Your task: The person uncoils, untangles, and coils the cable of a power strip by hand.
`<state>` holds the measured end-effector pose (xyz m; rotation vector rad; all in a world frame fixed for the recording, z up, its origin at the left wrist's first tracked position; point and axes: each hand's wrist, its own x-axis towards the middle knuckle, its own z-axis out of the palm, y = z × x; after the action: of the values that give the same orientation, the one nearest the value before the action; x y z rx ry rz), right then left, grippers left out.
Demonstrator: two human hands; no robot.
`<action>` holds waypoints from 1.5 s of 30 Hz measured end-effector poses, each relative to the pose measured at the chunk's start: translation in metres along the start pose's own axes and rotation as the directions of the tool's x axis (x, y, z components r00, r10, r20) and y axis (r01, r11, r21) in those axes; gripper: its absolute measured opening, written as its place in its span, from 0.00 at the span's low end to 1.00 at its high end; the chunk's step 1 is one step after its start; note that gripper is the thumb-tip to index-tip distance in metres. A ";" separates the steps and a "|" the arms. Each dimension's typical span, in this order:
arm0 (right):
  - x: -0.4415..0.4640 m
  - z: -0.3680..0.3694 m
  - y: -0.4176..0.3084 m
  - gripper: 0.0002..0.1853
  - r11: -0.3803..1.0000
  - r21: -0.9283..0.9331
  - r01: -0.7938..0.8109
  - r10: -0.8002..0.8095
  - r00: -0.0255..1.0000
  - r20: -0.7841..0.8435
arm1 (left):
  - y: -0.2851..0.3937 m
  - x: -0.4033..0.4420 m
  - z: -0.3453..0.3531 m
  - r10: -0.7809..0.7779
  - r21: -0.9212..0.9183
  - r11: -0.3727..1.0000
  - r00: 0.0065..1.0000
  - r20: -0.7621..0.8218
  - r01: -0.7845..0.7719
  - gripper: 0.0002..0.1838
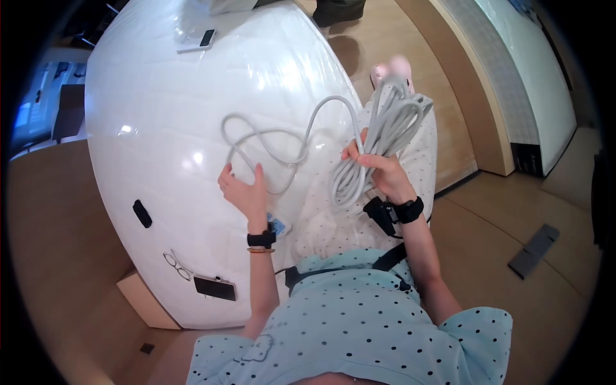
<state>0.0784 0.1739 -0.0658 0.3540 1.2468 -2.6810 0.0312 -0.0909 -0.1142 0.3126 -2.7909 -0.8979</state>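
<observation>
A coiled grey cable (401,122) lies bundled in several loops over my lap. My right hand (384,172) is closed around the near end of this bundle, with the thumb across the strands. From the bundle, a loose length arcs left and forms wide loops on the plastic-wrapped mattress (173,96). At the near left of those loops is my left hand (245,191), thumb and fingers apart and curved. The loose cable passes close to its fingertips; whether they touch is unclear. Below my right hand, a black object (380,215) hangs by the wrist.
On the mattress lie a phone (215,288), eyeglasses (176,265), a small black object (142,213) and a white device (197,42). A blue-and-white item (278,224) is partly behind my left wrist. A grey strip (534,250) rests on the floor at right. Another person's dark-clothed leg (339,11) shows at top.
</observation>
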 end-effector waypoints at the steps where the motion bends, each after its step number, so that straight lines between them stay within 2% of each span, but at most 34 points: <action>1: 0.002 -0.001 0.001 0.15 1.000 0.021 -0.008 0.008 1.000 0.006 | -0.009 0.003 -0.005 -0.161 -0.030 0.986 0.985 0.054 0.163 0.26; 2: 0.003 0.001 0.004 0.15 0.999 0.047 -0.009 0.008 1.000 0.008 | -0.016 0.009 -0.007 -0.267 -0.153 0.942 0.942 0.203 0.300 0.24; 4: 0.005 0.004 0.004 0.15 0.996 0.090 -0.002 0.002 1.000 0.008 | -0.021 0.020 -0.007 -0.375 -0.324 0.748 0.771 0.514 0.580 0.20; 7: 0.007 0.012 -0.002 0.15 0.997 0.074 0.003 -0.003 1.000 0.000 | -0.012 0.023 -0.005 -0.244 -0.499 0.663 0.792 0.560 0.558 0.13; 10: 0.010 0.009 -0.009 0.16 0.999 0.020 0.035 -0.034 0.999 -0.023 | 0.018 0.012 -0.016 0.048 -0.671 0.632 0.845 0.533 0.387 0.11; 12: 0.016 0.006 -0.018 0.16 0.999 -0.019 0.044 -0.045 0.998 -0.054 | 0.029 0.007 -0.027 0.299 -0.617 0.787 0.888 0.349 -0.023 0.12; 13: 0.019 0.005 -0.024 0.15 0.998 -0.040 0.049 -0.051 0.996 -0.068 | 0.035 0.005 -0.033 0.433 -0.547 0.804 0.860 0.270 -0.233 0.13; 15: 0.026 0.002 -0.034 0.14 0.988 -0.146 0.057 -0.067 0.996 -0.066 | 0.056 0.004 -0.049 0.552 -0.565 0.748 0.799 0.239 -0.348 0.14; 17: 0.034 0.000 -0.047 0.13 0.961 -0.272 0.057 -0.075 0.995 -0.059 | 0.062 0.002 -0.054 0.649 -0.602 0.699 0.696 0.306 -0.386 0.15; 19: 0.040 0.002 -0.063 0.12 0.921 -0.385 0.058 -0.075 0.997 -0.029 | 0.062 -0.001 -0.055 0.712 -0.656 0.674 0.535 0.454 -0.340 0.14; 22: 0.047 0.006 -0.081 0.13 0.891 -0.439 0.117 -0.088 0.992 0.087 | 0.061 -0.015 -0.038 0.494 -0.360 0.846 0.321 0.808 -0.394 0.13; 25: 0.038 0.027 -0.094 0.15 0.950 -0.281 0.137 -0.080 0.975 0.206 | 0.066 -0.028 -0.016 0.435 -0.167 0.844 0.470 0.768 -0.510 0.11; 28: 0.030 0.037 -0.090 0.16 0.961 -0.210 0.179 -0.130 0.965 0.227 | 0.075 -0.030 -0.008 0.495 -0.195 0.860 0.682 0.539 -0.471 0.11; 31: 0.023 0.035 -0.086 0.16 0.957 -0.228 0.178 -0.130 0.969 0.208 | 0.080 -0.026 -0.011 0.442 -0.232 0.895 0.822 0.359 -0.380 0.13; 33: 0.017 0.035 -0.088 0.16 0.944 -0.270 0.187 -0.135 0.970 0.200 | 0.084 -0.019 -0.012 0.393 -0.209 0.915 0.875 0.281 -0.344 0.15; 34: 0.016 0.033 -0.087 0.16 0.946 -0.250 0.208 -0.148 0.959 0.240 | 0.086 -0.015 -0.010 0.370 -0.202 0.923 0.897 0.242 -0.327 0.16; 37: 0.012 0.029 -0.087 0.16 0.937 -0.209 0.280 -0.203 0.923 0.328 | 0.089 -0.006 -0.006 0.456 -0.228 0.887 0.832 0.315 -0.401 0.17; 40: 0.007 0.032 -0.091 0.17 0.902 -0.245 0.355 -0.248 0.891 0.380 | 0.109 0.002 -0.014 0.547 -0.160 0.817 0.833 -0.085 -0.554 0.21; 42: 0.002 0.035 -0.091 0.17 0.871 -0.311 0.380 -0.246 0.886 0.393 | 0.121 0.014 -0.018 0.490 -0.163 0.819 0.818 -0.301 -0.550 0.20; 43: -0.003 0.041 -0.093 0.21 0.863 -0.416 0.285 -0.159 0.937 0.313 | 0.114 0.019 -0.015 0.466 -0.236 0.824 0.853 -0.236 -0.515 0.19; 44: -0.006 0.040 -0.091 0.20 0.871 -0.397 0.288 -0.173 0.938 0.300 | 0.107 0.025 -0.012 0.439 -0.304 0.829 0.882 -0.169 -0.470 0.18; 45: -0.007 0.038 -0.087 0.20 0.878 -0.378 0.293 -0.188 0.938 0.290 | 0.082 0.029 0.000 0.429 -0.423 0.832 0.900 0.079 -0.359 0.16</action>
<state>0.0583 0.2011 0.0235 -0.2024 1.8249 -2.4422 -0.0077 -0.0329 -0.0620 -0.4141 -2.5688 -1.3917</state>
